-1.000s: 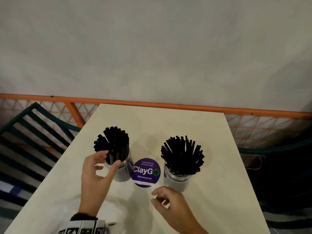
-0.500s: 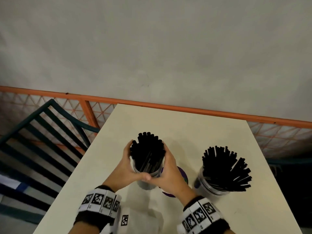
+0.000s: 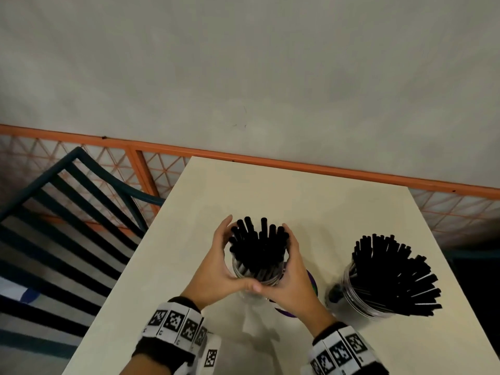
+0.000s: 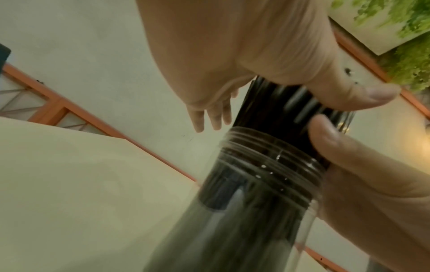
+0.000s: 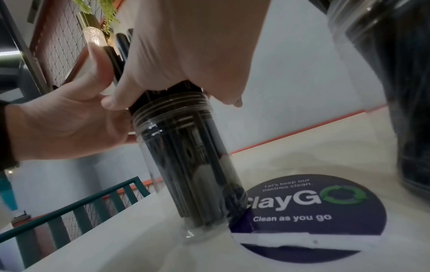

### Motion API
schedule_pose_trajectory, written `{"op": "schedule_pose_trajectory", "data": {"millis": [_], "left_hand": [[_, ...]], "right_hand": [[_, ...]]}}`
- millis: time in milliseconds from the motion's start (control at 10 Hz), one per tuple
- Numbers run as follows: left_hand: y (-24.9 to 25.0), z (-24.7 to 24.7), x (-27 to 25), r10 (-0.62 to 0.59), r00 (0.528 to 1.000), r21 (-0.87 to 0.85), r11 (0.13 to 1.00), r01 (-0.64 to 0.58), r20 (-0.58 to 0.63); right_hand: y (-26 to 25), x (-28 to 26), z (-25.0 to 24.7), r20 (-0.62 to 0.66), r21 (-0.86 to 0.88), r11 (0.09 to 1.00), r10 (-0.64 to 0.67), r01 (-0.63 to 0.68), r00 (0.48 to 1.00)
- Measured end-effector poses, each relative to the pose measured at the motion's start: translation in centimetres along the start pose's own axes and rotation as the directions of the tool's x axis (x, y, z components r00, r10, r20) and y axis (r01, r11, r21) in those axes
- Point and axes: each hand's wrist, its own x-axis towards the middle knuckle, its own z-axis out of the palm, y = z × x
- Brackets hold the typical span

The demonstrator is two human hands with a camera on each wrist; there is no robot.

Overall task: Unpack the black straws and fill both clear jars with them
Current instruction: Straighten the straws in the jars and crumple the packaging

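Two clear jars stand on the cream table (image 3: 270,196), both full of black straws. Both hands cup the straws (image 3: 257,244) of the left jar (image 3: 257,277) just above its threaded rim. My left hand (image 3: 213,266) curls round the bundle's left side and my right hand (image 3: 295,269) round its right, with the thumbs meeting in front. The left wrist view shows this jar (image 4: 256,202) with the straws (image 4: 274,114) gripped above it. It stands upright (image 5: 186,156) in the right wrist view. The right jar (image 3: 378,290) stands apart, its straws (image 3: 395,269) fanned out.
A round purple ClayGo sticker (image 5: 302,211) lies on the table between the jars. Something pale and glossy lies in front of the left jar (image 3: 250,326). A dark green slatted chair (image 3: 67,226) is left of the table. An orange mesh railing (image 3: 297,162) runs behind it.
A second ago my left hand was beside the left jar and my right hand hung near the right one. Both then closed round the left jar's straws and still hold them, gathered upright.
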Motion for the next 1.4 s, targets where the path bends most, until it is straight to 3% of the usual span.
{"op": "schedule_pose_trajectory", "data": {"millis": [200,400,700,900,1100,1300,1400], "left_hand": [[0.4,0.5,1.2,-0.018,0.996,-0.008,1.000,0.019,0.088],[1.0,2.1,1.2,0.055,0.997,-0.014,0.998,-0.055,-0.053],[0.6,2.3,1.3,0.038,0.996,-0.042,0.998,-0.041,-0.078],[0.4,2.0,0.8,-0.022,1.000,-0.057,0.998,0.021,-0.005],[-0.4,-0.5,-0.2,-0.014,1.000,0.023,1.000,0.014,0.014],[-0.3,-1.4,0.7,-0.060,0.988,0.056,0.997,0.053,0.143],[0.4,-0.3,2.1,-0.047,0.978,-0.013,0.999,0.050,0.206]], "right_hand": [[-0.3,1.1,0.9,0.015,-0.004,0.999,-0.042,0.042,0.999],[-3.7,1.9,0.8,-0.029,-0.055,0.991,-0.120,0.118,0.992],[-1.6,2.3,0.9,-0.018,-0.099,0.990,-0.105,0.102,0.994],[-1.0,1.7,0.1,0.014,-0.154,0.988,0.033,-0.031,0.999],[-0.1,-0.5,-2.1,0.036,-0.023,0.996,0.083,-0.082,0.996],[0.1,-0.7,-1.6,0.032,-0.013,0.999,0.040,-0.039,0.999],[-1.0,1.0,-0.3,0.030,-0.052,0.995,-0.089,0.091,0.996]]}}
